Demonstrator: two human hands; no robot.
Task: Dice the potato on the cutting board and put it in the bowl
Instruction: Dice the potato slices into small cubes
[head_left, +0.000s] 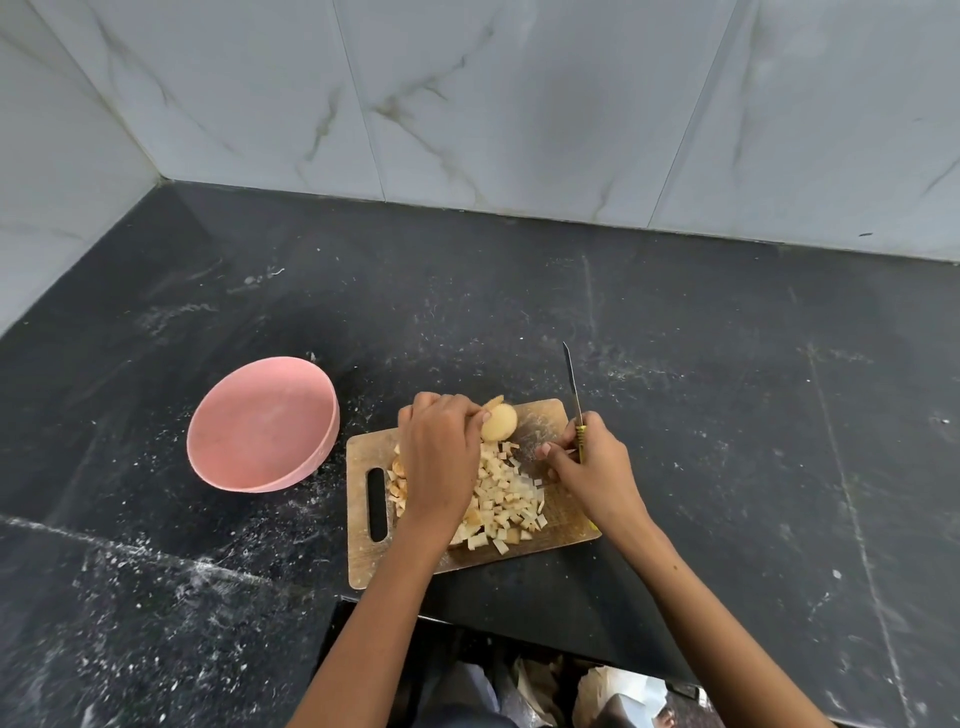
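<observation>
A home kitchen: a dark stone worktop (675, 364) meets marble-look wall tiles (519, 104) behind it, with a wooden cutting board (540, 421) near its front edge.

Uncut potato chunk (500, 422) sits at the left fingertips, pale diced cubes (506, 496) piled between both hands on the wooden cutting board (363, 540), pink bowl (260, 423) left of them.

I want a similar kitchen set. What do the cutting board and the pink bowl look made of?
Cutting board: apparently wood, unvarnished and worn, with tan grain and pale scuffs near the top. Bowl: likely plastic or melamine, matte pink with a faint speckle, thin even rim; ceramic cannot be ruled out.
</observation>
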